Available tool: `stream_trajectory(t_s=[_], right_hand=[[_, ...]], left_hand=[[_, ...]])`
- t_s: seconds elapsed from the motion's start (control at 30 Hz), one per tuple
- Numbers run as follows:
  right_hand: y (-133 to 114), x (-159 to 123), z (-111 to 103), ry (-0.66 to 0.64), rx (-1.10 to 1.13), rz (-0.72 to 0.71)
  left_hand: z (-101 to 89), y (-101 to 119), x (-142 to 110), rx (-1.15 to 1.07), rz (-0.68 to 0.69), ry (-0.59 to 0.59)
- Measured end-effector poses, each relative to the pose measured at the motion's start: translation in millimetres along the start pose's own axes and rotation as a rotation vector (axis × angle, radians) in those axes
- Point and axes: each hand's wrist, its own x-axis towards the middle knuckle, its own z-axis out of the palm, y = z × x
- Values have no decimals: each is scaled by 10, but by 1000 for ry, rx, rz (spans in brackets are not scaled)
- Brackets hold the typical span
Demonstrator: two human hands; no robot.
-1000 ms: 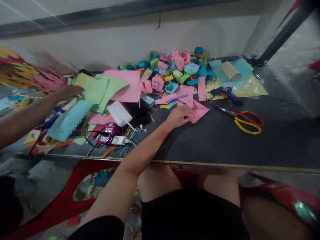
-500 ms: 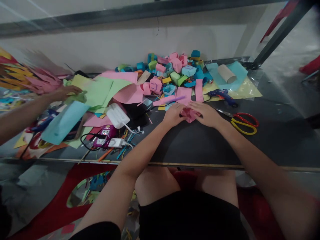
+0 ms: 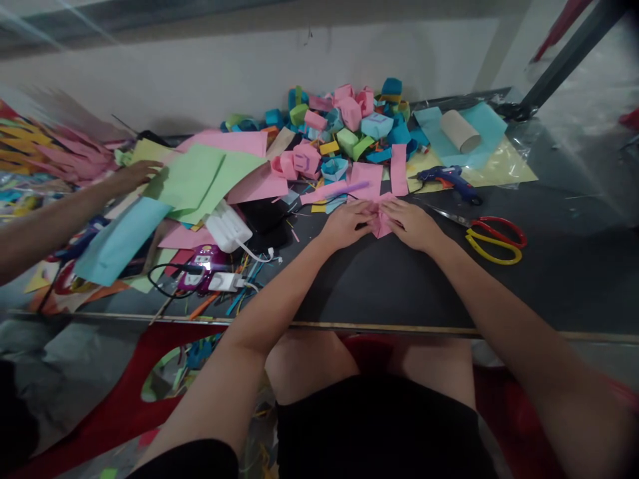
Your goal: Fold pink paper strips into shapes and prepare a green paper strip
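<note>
- Currently, I see my left hand (image 3: 349,223) touching the left side of the folded pink paper (image 3: 382,227), fingers bent; I can't tell whether they pinch it.
- My right hand (image 3: 412,223) touches its right side, fingers curved, pinch likewise unclear.
- That paper lies on the table (image 3: 379,286), back from the near edge.
- Right of my hands I have scissors (image 3: 492,236), with a glue gun (image 3: 455,183) behind.
- Toward the far edge sit piled paper shapes (image 3: 349,113).
</note>
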Motion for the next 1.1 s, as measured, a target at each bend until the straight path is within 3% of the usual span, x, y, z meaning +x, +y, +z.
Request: stream_trajectory(t_s=[0.1, 0.3, 0.87, 1.1], right_hand=[[35, -6, 39, -30, 3, -6], [18, -30, 47, -104, -38, 14], [-26, -18, 26, -97, -114, -17], [36, -30, 61, -89, -59, -22]], left_hand=[[-41, 20, -13, 26, 12, 7], [-148, 39, -32, -99, 172, -170], [-139, 113, -43, 44, 71, -381], [-84, 226, -130, 85, 86, -360]])
